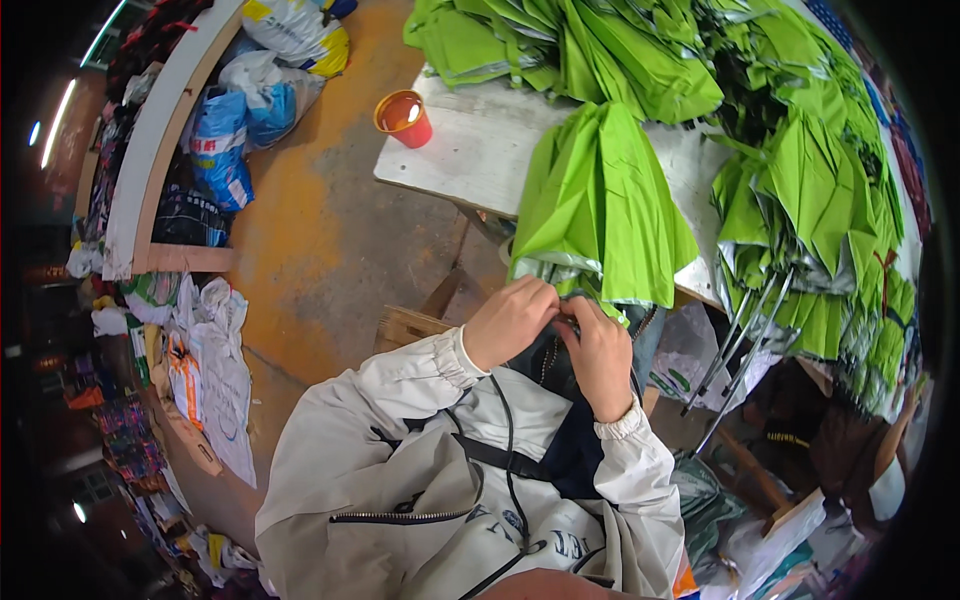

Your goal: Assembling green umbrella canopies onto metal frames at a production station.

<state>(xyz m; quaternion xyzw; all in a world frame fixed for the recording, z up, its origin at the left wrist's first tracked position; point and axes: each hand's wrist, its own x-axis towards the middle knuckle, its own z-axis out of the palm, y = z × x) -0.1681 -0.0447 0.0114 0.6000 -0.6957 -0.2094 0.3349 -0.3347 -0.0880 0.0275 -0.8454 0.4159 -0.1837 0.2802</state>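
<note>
A lime-green umbrella canopy (600, 200) with a silver lining hangs over the near edge of the white table (455, 150), its hem toward me. At that hem my left hand (515, 318) is closed, thumb and fingers pinching the edge. Close beside it, my right hand (597, 350) is closed too, its thumb and forefinger meeting at the same edge. The fingertips of both hands nearly touch. Any small thing between them is hidden.
More green umbrellas (800, 190) are heaped across the table's back and right, with bare metal shafts (745, 340) sticking out. A red cup (404, 120) stands at the table's left corner. Filled bags (220, 140) sit in a wooden-framed shelf at left. Another person (850, 450) is at right.
</note>
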